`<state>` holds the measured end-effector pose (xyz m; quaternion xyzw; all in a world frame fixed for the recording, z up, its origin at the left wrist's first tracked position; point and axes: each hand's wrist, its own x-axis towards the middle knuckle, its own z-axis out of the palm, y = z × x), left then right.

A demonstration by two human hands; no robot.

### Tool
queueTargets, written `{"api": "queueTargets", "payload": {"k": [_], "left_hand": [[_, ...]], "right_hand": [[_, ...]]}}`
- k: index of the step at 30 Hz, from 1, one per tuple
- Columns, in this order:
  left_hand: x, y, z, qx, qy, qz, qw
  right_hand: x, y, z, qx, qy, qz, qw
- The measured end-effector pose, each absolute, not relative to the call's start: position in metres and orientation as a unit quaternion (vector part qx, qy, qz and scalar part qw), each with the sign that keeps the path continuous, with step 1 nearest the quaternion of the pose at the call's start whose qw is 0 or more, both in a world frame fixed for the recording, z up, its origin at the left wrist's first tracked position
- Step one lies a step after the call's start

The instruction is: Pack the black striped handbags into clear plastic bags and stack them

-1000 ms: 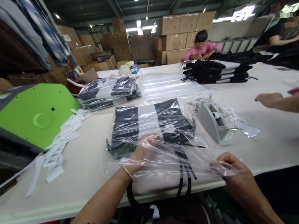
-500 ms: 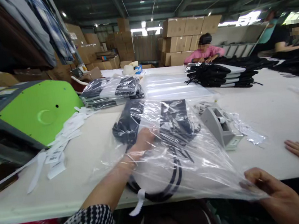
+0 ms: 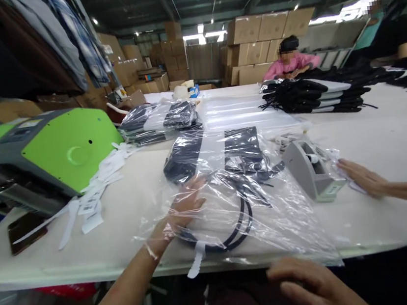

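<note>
My left hand (image 3: 187,201) reaches inside the mouth of a clear plastic bag (image 3: 289,221), fingers stretched out with the film over hand and wrist. Just beyond its fingertips is a folded black garment (image 3: 243,142) with a white band across its middle, inside the bag. A looped black cord (image 3: 246,216) curves toward the table's front edge, with a white paper strip (image 3: 198,259) at its near end. Low in the view, off the bag's near edge, my right hand (image 3: 311,280) is held with fingers apart and nothing in it, slightly blurred.
A grey tape dispenser (image 3: 311,171) stands right of the bag, where another person's hand (image 3: 364,177) rests on small tags. Left are a green machine (image 3: 73,148), paper labels (image 3: 96,202) and a phone (image 3: 28,233). Behind lie bagged garments (image 3: 162,118) and stacked black garments (image 3: 326,93).
My right hand has let go of the bag's corner and moved left. My left hand has drawn back slightly from the garment, fingers opening. The other person's hand has moved left to the tags.
</note>
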<state>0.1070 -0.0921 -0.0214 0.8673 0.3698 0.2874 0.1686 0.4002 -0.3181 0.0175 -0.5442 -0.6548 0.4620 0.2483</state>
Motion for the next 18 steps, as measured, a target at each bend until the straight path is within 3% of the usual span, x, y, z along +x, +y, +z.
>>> {"api": "queueTargets", "payload": {"k": [3,6,11,15,18], "left_hand": [[0.051,-0.122,-0.042,0.815,0.461,0.310,0.165],[0.016,-0.140,-0.067,0.782,0.523,0.317,0.123],[-0.008,-0.153,-0.091,0.863,0.439,0.245,0.042],[-0.017,-0.161,-0.079,0.881,0.419,0.215,0.052],[-0.008,-0.170,-0.056,0.893,0.403,0.175,0.102]], "right_hand": [[0.345,-0.272,0.012,-0.468,-0.737,0.409,0.264],[0.294,-0.236,0.004,-0.414,-0.801,0.378,0.211],[0.257,-0.200,-0.008,-0.408,-0.872,0.243,0.119],[0.285,-0.174,-0.004,-0.581,-0.790,0.018,0.198],[0.304,-0.184,0.010,-0.566,-0.777,-0.029,0.274]]}}
